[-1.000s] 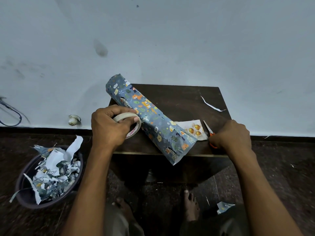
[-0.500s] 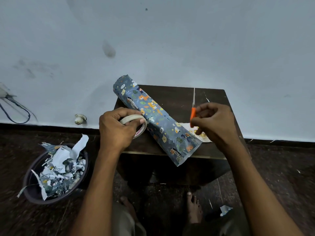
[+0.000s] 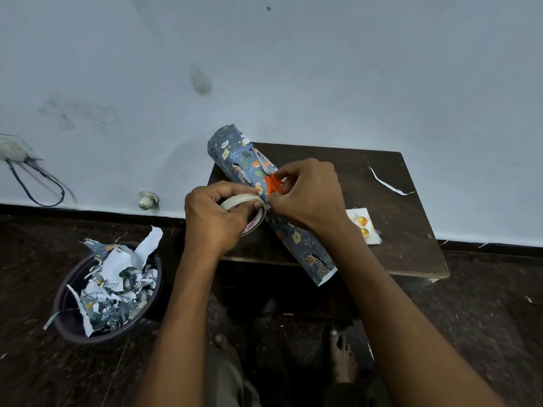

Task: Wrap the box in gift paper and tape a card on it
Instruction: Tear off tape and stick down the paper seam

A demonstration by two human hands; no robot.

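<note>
At 8 o'clock, a dark bin is holding paper scraps. Toward centre, the left hand is curling round the tape roll, thumb and fingers gripping its rim above the table's near edge. Immediately at its 2 o'clock, the right hand is gripping the orange-handled scissors, blades pointing toward 11 o'clock. Both hands are working just above the wrapped box, whose long axis is running from 11 o'clock to 5 o'clock across the table. The cut likely depends on the scissors lying just right of the roll; the right hand is nearer. The card is lying at 3 o'clock, partly under the right wrist.
</note>
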